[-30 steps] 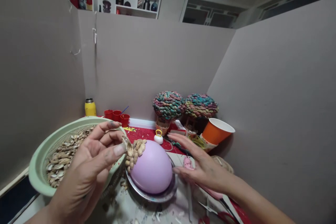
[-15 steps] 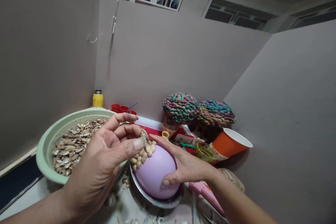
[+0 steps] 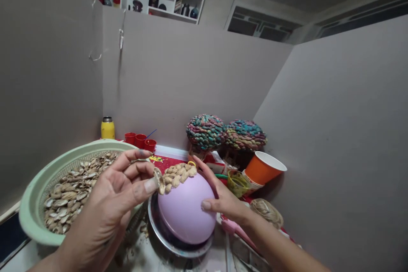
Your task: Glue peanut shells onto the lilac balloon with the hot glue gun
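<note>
A purple balloon [image 3: 188, 208] rests in a round metal bowl [image 3: 174, 250], its upper part covered with a patch of peanut shells [image 3: 180, 174]. Against the balloon's right side lies my right hand [image 3: 219, 197], fingers spread and thumb on its front, steadying it. My left hand [image 3: 124, 191] pinches a single peanut shell [image 3: 158, 179] between thumb and fingers, at the left edge of the patch. Behind the left hand stands a green colander [image 3: 35, 221] full of loose shell halves [image 3: 70, 195].
Two balls covered in painted shells [image 3: 205, 131] stand at the back. An orange paper bucket [image 3: 263, 169] leans at the right, near a yellow cup [image 3: 237, 183]. Red cups [image 3: 140, 140] and a yellow bottle [image 3: 107, 128] line the back left. Shell bits litter the table.
The balloon has turned and tilted in the bowl, so more of the shell patch shows. My left hand has drawn slightly away from the patch, still pinching the shell. The camera view has shifted.
</note>
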Action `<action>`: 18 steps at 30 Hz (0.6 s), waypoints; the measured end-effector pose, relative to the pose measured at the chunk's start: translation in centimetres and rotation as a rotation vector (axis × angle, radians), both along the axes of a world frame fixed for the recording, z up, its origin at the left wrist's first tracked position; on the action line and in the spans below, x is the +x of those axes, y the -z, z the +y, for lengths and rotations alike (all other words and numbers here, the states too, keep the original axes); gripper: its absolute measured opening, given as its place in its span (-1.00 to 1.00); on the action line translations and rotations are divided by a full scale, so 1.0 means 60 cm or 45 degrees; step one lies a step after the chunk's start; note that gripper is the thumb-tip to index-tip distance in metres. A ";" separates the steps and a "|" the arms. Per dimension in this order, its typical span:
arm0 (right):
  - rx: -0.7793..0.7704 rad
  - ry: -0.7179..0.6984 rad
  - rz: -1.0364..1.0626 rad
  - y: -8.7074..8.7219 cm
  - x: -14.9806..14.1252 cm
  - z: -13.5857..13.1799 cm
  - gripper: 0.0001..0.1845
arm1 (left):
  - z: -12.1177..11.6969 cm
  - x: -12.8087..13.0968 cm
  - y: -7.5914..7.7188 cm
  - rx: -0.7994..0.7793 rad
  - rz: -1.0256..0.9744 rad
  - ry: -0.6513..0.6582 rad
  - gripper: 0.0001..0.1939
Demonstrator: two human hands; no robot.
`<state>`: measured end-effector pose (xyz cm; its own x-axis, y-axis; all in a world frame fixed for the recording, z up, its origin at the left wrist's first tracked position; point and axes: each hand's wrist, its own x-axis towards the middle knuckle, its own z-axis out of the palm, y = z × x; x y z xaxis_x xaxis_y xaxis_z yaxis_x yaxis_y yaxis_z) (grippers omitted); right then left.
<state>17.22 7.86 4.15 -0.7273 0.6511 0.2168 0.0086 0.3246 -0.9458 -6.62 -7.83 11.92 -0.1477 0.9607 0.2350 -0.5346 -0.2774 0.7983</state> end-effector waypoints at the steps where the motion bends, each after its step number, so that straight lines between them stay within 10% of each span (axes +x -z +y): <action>1: 0.004 0.017 0.018 0.002 0.001 -0.005 0.33 | 0.001 0.001 0.003 -0.005 0.019 -0.010 -0.62; 10: 0.323 0.248 -0.158 0.004 -0.004 -0.047 0.36 | 0.012 0.038 0.052 0.035 0.839 -0.280 -0.78; 18: 0.415 0.222 -0.123 0.004 -0.008 -0.057 0.31 | 0.023 0.052 0.071 0.718 1.721 -0.730 -0.72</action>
